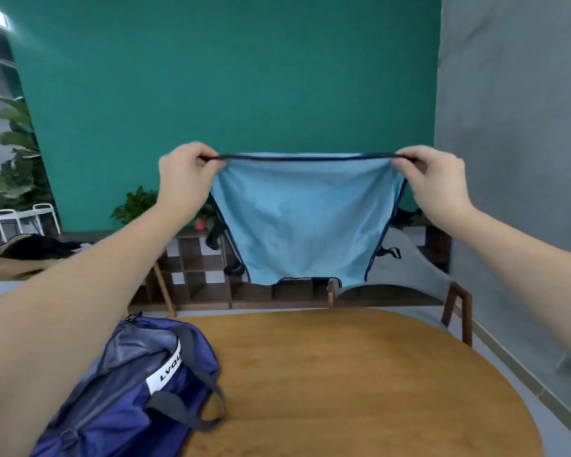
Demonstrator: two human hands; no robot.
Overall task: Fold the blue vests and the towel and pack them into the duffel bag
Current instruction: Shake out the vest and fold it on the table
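A light blue vest [305, 222] with dark trim hangs in the air above the far side of the round wooden table [360, 384]. My left hand [187, 173] pinches its top left corner and my right hand [432, 179] pinches its top right corner, so the top edge is stretched taut between them. The navy duffel bag [136, 390] lies unzipped on the table's left side, under my left forearm, its grey lining and dark straps showing. No towel is in view.
A grey-backed wooden chair [409, 275] stands behind the table at the right. A low dark shelf unit [198, 268] runs along the green wall. Another table with a dark item [37, 247] and potted plants [17, 159] are at the left.
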